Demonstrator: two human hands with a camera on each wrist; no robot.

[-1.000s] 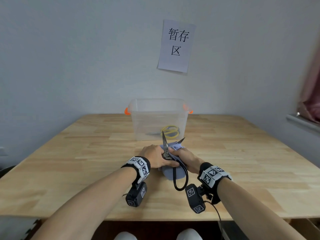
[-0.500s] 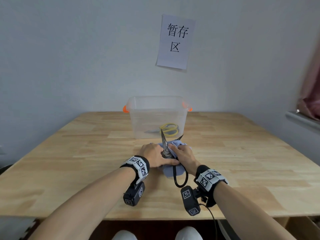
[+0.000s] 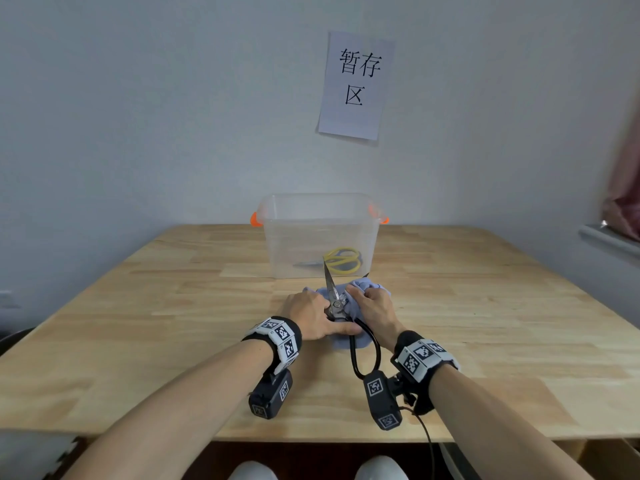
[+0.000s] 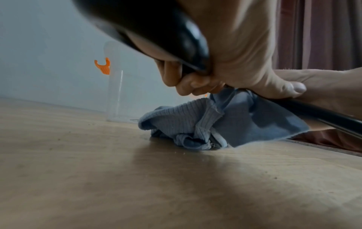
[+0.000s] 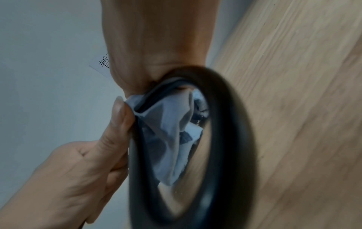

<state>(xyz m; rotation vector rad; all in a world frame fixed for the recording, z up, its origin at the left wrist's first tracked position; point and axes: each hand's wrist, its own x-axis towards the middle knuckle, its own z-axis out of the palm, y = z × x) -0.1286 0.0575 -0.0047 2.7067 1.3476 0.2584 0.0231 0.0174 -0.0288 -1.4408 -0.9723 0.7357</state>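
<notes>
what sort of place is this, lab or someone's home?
Probably a plain staging or data-collection room: a paper sign reading 暂存区 (holding area) on the bare wall, a clear bin on a wooden table, and coded marker wristbands.

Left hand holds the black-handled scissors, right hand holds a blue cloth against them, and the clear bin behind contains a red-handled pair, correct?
Not red: the clear bin contains yellow-handled scissors, as the head view shows. The rest stands: the left hand grips the black-handled scissors and the right hand holds the blue cloth against them.
</notes>
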